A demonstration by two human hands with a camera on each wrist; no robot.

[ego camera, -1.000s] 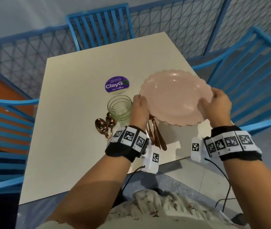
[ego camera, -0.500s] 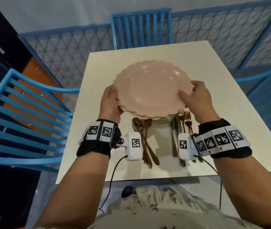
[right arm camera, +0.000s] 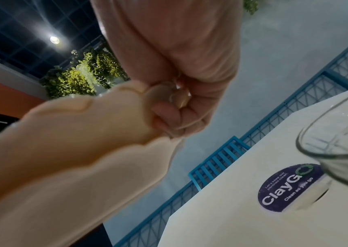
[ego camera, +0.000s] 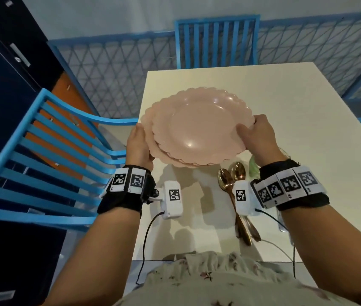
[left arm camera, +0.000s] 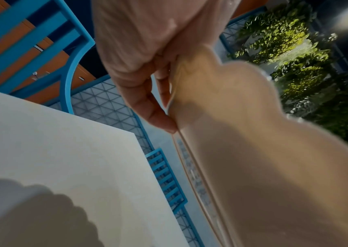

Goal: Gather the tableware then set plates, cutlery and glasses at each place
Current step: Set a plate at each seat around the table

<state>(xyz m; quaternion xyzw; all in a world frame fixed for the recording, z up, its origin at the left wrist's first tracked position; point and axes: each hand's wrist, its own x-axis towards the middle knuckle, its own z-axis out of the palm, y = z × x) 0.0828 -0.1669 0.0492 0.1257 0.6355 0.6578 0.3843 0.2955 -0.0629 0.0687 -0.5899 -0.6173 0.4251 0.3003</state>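
Above a cream table [ego camera: 285,111] ringed by blue slatted chairs [ego camera: 42,164], a person holds a small stack of pink scalloped plates [ego camera: 199,127], raised clear of the surface and tilted slightly, one plate slipped a little sideways under the top one. The left hand [ego camera: 138,146] cups the stack's left rim, its fingers [left arm camera: 147,107] curled beneath; the right hand [ego camera: 259,138] pinches the opposite rim, thumb on top. Two hands likely keep the loose stack from sliding while it travels to a place. Below it on the table lie copper spoons [ego camera: 232,177] and other cutlery partly hidden by the right wrist, beside a greenish glass [right arm camera: 342,137] and a purple sticker [right arm camera: 291,187].
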